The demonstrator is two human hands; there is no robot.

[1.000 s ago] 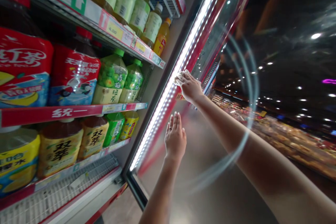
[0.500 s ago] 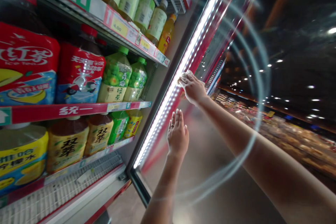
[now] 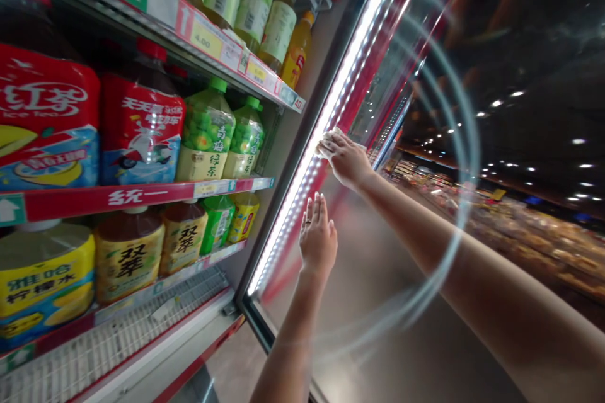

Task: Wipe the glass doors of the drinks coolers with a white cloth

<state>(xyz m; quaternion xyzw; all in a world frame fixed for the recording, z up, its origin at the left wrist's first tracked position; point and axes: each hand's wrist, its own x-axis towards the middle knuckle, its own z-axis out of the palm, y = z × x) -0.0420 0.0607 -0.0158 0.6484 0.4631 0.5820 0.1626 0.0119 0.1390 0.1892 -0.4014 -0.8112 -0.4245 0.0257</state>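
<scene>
My right hand (image 3: 348, 158) is stretched out to the glass door (image 3: 378, 302), beside its bright light strip. Under its fingers is a crumpled white cloth (image 3: 336, 131), pressed to the door; whether it is cloth or paper is hard to tell. Lower and to the left, my left hand (image 3: 318, 236) lies flat with straight fingers, apparently resting on the glass, holding nothing. A ring shows on one finger. The light strip (image 3: 283, 236) runs slantwise along the door's edge, left of both hands.
Left of the door, cooler shelves (image 3: 155, 196) carry large bottles of tea, such as a red-labelled one (image 3: 142, 129) and a green one (image 3: 208, 138). A wire rack (image 3: 142, 321) lies at the bottom. Beyond the glass are blurred store displays (image 3: 529, 233).
The view has shifted slightly. My right hand has edged a little left on the door, with more of the white cloth showing. My left hand stays flat in almost the same place.
</scene>
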